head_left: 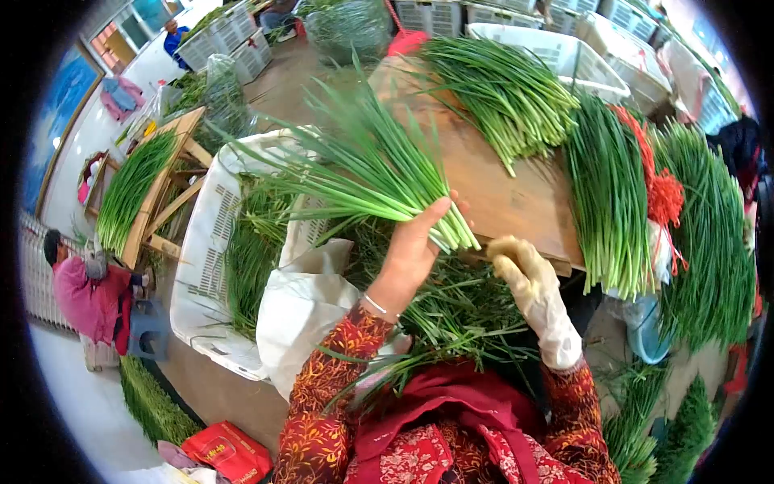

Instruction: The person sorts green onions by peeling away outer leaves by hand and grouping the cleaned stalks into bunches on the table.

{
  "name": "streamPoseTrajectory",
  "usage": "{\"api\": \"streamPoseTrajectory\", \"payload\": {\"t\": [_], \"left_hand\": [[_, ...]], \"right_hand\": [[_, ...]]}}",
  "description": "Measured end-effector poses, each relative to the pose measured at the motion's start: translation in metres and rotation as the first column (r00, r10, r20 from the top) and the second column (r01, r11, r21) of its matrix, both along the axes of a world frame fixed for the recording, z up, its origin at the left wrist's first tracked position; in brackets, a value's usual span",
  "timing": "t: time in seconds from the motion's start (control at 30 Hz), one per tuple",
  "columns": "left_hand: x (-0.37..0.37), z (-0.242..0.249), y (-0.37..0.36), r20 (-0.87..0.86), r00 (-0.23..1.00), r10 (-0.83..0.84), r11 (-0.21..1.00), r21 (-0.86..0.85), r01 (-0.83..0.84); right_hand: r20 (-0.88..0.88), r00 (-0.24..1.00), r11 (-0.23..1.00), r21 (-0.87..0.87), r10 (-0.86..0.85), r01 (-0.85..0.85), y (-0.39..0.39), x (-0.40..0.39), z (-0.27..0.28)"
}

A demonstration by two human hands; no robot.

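My left hand (415, 242), bare with a bracelet at the wrist, grips a bunch of long green leafy stalks (387, 173) near their pale cut ends; the leaf tips fan out to the upper left. My right hand (524, 270), in a cream glove, is just right of the stalk ends with its fingers curled; no object shows in it. Beyond both hands lies a wooden board (504, 202) with a pile of stalks (508, 97) at its far end. Loose leaves (459, 315) cover my lap, above a red apron (451, 395).
Left stands a white crate (197, 266) with leaves inside. Bundles (609, 194) and red ties (665, 198) are at the right. A person in pink (89, 294) sits far left; another in blue (173, 44) is farther back. White crates (556, 60) line the back.
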State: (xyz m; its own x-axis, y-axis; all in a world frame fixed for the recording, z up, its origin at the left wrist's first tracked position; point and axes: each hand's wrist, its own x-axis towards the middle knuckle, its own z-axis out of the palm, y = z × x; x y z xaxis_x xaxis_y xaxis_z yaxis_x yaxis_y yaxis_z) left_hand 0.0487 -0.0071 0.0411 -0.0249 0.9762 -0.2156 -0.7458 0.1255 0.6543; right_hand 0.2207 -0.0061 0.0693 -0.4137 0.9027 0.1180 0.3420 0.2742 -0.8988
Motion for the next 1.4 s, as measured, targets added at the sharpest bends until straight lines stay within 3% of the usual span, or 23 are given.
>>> {"api": "streamPoseTrajectory", "payload": {"t": [0.03,0.07,0.13,0.17,0.23,0.27,0.37,0.5,0.6,0.67,0.73,0.83,0.97,1.03,1.07,1.13,1.2,1.23,1.27,1.33,1.4], "left_hand": [[0.009,-0.006,0.001,-0.013,0.999,-0.042,0.998,0.048,0.043],[0.021,-0.011,-0.001,-0.034,0.999,0.029,0.998,0.065,-0.026],[0.024,-0.020,-0.003,-0.046,0.996,-0.074,0.992,0.095,0.078],[0.024,-0.025,-0.005,-0.044,0.996,-0.073,0.994,0.082,0.076],[0.024,-0.032,-0.008,0.217,0.958,-0.186,0.978,0.134,0.160],[0.025,-0.035,-0.008,0.220,0.957,-0.188,0.979,0.122,0.164],[0.028,-0.040,-0.004,0.449,0.869,-0.209,0.977,0.130,0.168],[0.032,-0.043,-0.004,0.461,0.868,-0.186,0.982,0.075,0.171],[0.035,-0.044,-0.007,0.322,0.925,-0.203,0.976,0.136,0.167],[0.037,-0.042,-0.009,0.337,0.922,-0.188,0.975,0.174,0.136],[0.041,-0.039,-0.013,0.380,0.907,-0.180,0.979,0.162,0.127],[0.057,-0.039,-0.024,0.426,0.883,-0.196,0.978,0.154,0.143],[0.068,-0.043,-0.033,0.475,0.870,-0.129,0.988,0.137,0.072],[0.065,-0.046,-0.033,0.426,0.897,-0.122,0.992,0.084,0.095],[0.064,-0.045,-0.033,0.431,0.894,-0.120,0.992,0.087,0.091],[0.062,-0.042,-0.033,0.338,0.930,-0.145,0.985,0.143,0.102],[0.064,-0.048,-0.033,0.334,0.936,-0.113,0.990,0.113,0.080],[0.063,-0.057,-0.034,0.307,0.941,-0.143,0.990,0.054,0.132],[0.063,-0.063,-0.035,0.281,0.944,-0.172,0.983,-0.005,0.181],[0.067,-0.061,-0.035,0.283,0.952,-0.118,0.991,-0.022,0.130],[0.068,-0.064,-0.035,0.250,0.964,-0.088,0.993,-0.057,0.105]], "right_hand": [[0.063,0.997,0.997,0.062,-0.048,0.044,0.003,-0.006,-0.010],[0.137,0.987,0.992,0.111,-0.079,0.064,0.009,-0.006,-0.034],[-0.104,0.995,0.956,-0.291,0.009,-0.039,0.009,-0.004,-0.026],[-0.204,0.979,0.936,-0.338,0.026,-0.095,0.011,0.000,-0.038],[-0.311,0.950,0.891,-0.428,0.010,-0.150,0.011,0.005,-0.049],[-0.311,0.950,0.887,-0.438,0.003,-0.146,0.010,0.006,-0.052],[-0.399,0.917,0.842,-0.491,0.012,-0.224,0.010,0.009,-0.065],[-0.386,0.922,0.823,-0.533,-0.030,-0.196,0.004,0.010,-0.060],[-0.325,0.935,0.844,-0.532,-0.139,-0.059,-0.004,0.009,-0.064],[-0.482,0.824,0.946,-0.267,-0.298,0.185,-0.011,0.004,-0.075],[-0.539,0.798,0.963,-0.146,-0.271,0.229,-0.010,-0.002,-0.079],[-0.773,0.523,0.927,-0.362,-0.359,0.102,-0.012,-0.027,-0.068],[-0.782,0.419,0.880,-0.464,-0.462,0.102,-0.013,-0.037,-0.065],[-0.674,0.612,0.900,-0.406,-0.413,0.160,-0.011,-0.033,-0.062],[-0.684,0.636,0.927,-0.342,-0.358,0.153,-0.011,-0.030,-0.056],[-0.489,0.797,0.929,-0.283,-0.354,0.238,-0.006,-0.013,-0.047],[-0.337,0.904,0.962,-0.015,-0.263,0.274,0.002,-0.009,-0.025],[-0.201,0.961,0.974,0.083,-0.192,0.212,0.008,-0.011,-0.014],[-0.053,0.991,0.976,0.171,-0.126,0.133,0.015,-0.013,-0.008],[0.353,0.924,0.943,0.331,-0.149,0.026,0.027,-0.026,-0.005],[0.481,0.857,0.903,0.428,-0.182,-0.049,0.040,-0.034,-0.016]]}}
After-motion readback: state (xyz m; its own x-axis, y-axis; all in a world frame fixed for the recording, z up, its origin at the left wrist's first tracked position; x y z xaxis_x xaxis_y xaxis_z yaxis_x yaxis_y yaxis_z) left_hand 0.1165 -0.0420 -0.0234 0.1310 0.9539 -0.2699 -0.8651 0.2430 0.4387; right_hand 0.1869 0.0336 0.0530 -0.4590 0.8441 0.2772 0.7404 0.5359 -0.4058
